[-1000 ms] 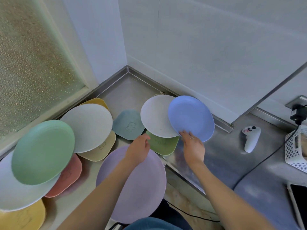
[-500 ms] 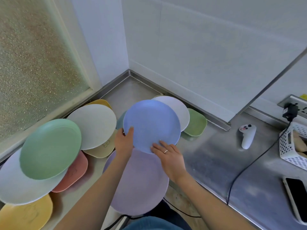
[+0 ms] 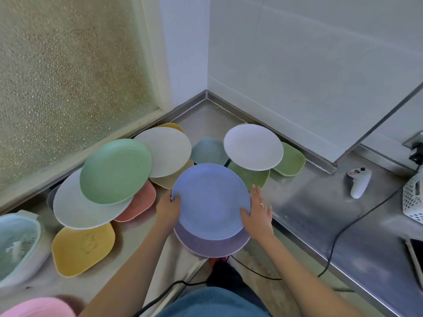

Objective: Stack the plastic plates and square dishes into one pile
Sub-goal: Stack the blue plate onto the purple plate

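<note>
A round blue plate lies on top of a round purple plate at the front of the steel counter. My left hand grips the blue plate's left rim, and my right hand holds its right rim with fingers spread. Left of them a green round plate rests on a pale grey plate, with a cream plate behind. A white plate sits on green square dishes. Yellow, salmon and teal square dishes lie around.
A white hand controller lies on the counter at right, near a white perforated basket and a black cable. A pale blue tub stands at the left edge. Walls close the corner behind.
The blue plate, which my right hand took from the white plate at right, has come leftward and down onto the purple plate, both hands now at its rim.
</note>
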A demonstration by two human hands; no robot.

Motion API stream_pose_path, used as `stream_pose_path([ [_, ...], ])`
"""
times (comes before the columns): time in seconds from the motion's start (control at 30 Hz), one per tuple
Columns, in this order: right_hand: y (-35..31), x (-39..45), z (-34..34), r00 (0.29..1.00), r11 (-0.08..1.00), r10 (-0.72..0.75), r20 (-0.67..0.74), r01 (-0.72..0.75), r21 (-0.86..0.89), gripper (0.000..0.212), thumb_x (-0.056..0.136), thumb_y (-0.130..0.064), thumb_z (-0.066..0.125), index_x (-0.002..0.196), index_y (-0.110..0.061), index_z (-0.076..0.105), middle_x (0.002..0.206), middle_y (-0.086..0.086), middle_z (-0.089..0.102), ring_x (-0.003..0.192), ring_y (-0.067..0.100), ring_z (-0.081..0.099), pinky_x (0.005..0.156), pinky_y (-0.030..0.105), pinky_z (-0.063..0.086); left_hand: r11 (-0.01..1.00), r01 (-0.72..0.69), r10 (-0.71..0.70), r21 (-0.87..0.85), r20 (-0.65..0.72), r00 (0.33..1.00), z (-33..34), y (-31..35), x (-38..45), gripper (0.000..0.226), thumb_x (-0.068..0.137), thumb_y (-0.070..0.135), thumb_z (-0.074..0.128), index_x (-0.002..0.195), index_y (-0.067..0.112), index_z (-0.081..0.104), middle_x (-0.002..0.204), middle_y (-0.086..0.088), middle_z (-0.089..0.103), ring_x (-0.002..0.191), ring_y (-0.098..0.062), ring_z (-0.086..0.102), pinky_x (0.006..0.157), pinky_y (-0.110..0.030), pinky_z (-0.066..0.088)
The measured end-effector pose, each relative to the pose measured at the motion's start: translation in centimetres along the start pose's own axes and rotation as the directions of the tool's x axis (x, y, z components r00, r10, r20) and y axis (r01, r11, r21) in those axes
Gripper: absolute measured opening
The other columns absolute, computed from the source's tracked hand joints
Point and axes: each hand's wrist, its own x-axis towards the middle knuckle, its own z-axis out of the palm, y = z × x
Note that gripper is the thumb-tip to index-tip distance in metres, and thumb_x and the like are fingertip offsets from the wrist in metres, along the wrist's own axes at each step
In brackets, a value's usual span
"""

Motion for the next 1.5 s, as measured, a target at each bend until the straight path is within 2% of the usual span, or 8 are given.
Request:
stream_pose_path([
  [0.2, 0.2, -1.6, 0.9, 0.992, 0.990, 0.071, 0.104, -0.082, 0.115, 0.067, 0.093, 0.001, 0.036, 0.152, -0.021, 0.013, 0.149, 0.015, 0.038, 0.128, 0.035, 0.045, 0.104, 0.044, 0.040, 0.984, -0.082, 0.061, 0.158, 0.134, 0.989, -0.2, -2.3, -2.0, 0.017, 0.093, 0.023, 0.048, 0.102, 0.013, 0.058, 0.101, -0.008, 0.065, 0.093, -0.026, 0.058, 0.077, -0.034, 0.044],
  [0.4, 0.0, -2.3, 1.5, 0.998, 0.986, 0.022, 0.057, -0.031, 0.164, 0.076, 0.088, 0.013, 0.038, 0.152, -0.021, 0.014, 0.157, 0.008, 0.020, 0.141, 0.030, 0.025, 0.113, 0.037, 0.026, 0.922, -0.264, 0.181, 0.283, 0.285, 0.941, -0.7, -2.4, -1.8, 0.045, 0.099, 0.024, 0.039, 0.141, 0.009, 0.034, 0.141, -0.012, 0.048, 0.127, -0.030, 0.046, 0.107, -0.039, 0.036],
  [0.6, -0.1, -2.1, 2.0, 0.992, 0.952, 0.128, 0.006, -0.124, 0.279, 0.067, 0.092, 0.008, 0.038, 0.149, -0.021, 0.019, 0.138, 0.021, 0.046, 0.119, 0.041, 0.050, 0.096, 0.046, 0.044, 0.610, -0.473, 0.185, 0.635, 0.466, 0.865, -2.0, -3.6, -0.8, 0.072, 0.098, 0.031, 0.039, 0.149, 0.015, -0.007, 0.158, -0.003, 0.018, 0.137, -0.033, 0.028, 0.111, -0.044, 0.029],
  [0.73, 0.0, -1.5, 1.9, 0.993, 0.960, 0.120, 0.024, -0.122, 0.254, 0.064, 0.094, 0.002, 0.037, 0.150, -0.018, 0.015, 0.148, 0.013, 0.038, 0.129, 0.033, 0.044, 0.103, 0.043, 0.041, 0.481, -0.458, 0.088, 0.748, 0.479, 0.873, -2.3, -5.4, -0.8, 0.077, 0.096, 0.041, 0.040, 0.148, 0.020, -0.013, 0.159, 0.004, -0.010, 0.146, -0.030, -0.004, 0.118, -0.044, 0.013],
  [0.93, 0.2, -0.9, 2.1, 0.996, 0.989, 0.084, 0.033, -0.087, 0.118, 0.069, 0.092, 0.004, 0.033, 0.152, -0.017, 0.005, 0.159, 0.000, 0.015, 0.144, 0.019, 0.020, 0.106, 0.028, 0.031, 0.610, -0.452, 0.127, 0.650, 0.483, 0.866, -1.3, -5.8, -0.9, 0.076, 0.090, 0.007, 0.037, 0.147, 0.006, -0.013, 0.158, -0.008, -0.014, 0.148, -0.021, -0.002, 0.119, -0.036, 0.013],
  [1.07, 0.0, -0.6, 2.3, 0.995, 0.992, 0.097, 0.024, -0.099, 0.080, 0.074, 0.089, 0.006, 0.032, 0.152, -0.021, 0.005, 0.159, -0.002, 0.015, 0.137, 0.019, 0.035, 0.088, 0.031, 0.044, 0.720, -0.398, 0.147, 0.569, 0.435, 0.888, -1.4, -6.0, -1.3, 0.076, 0.088, 0.002, 0.037, 0.147, 0.008, -0.010, 0.159, -0.005, -0.012, 0.147, -0.016, 0.001, 0.118, -0.032, 0.017],
  [1.33, -1.3, -0.1, 3.8, 0.995, 1.000, 0.027, 0.098, -0.028, 0.005, 0.070, 0.086, -0.004, 0.037, 0.149, -0.020, 0.014, 0.145, 0.012, 0.037, 0.100, 0.030, 0.055, 0.068, 0.031, 0.042, 0.737, -0.337, 0.150, 0.586, 0.345, 0.927, -3.7, -7.7, -3.0, 0.069, 0.095, 0.009, 0.036, 0.147, 0.007, -0.010, 0.158, -0.006, -0.013, 0.147, -0.019, 0.004, 0.117, -0.031, 0.021],
  [1.5, -1.5, -0.9, 4.6, 0.994, 0.980, -0.070, 0.083, 0.084, -0.178, 0.064, 0.088, -0.011, 0.039, 0.147, -0.016, 0.018, 0.149, 0.006, 0.036, 0.114, 0.030, 0.049, 0.083, 0.040, 0.046, 0.696, -0.318, 0.133, 0.644, 0.319, 0.938, -5.1, -8.2, -4.1, 0.067, 0.097, 0.011, 0.035, 0.147, 0.007, -0.009, 0.158, -0.007, -0.012, 0.147, -0.019, 0.010, 0.115, -0.027, 0.019],
])
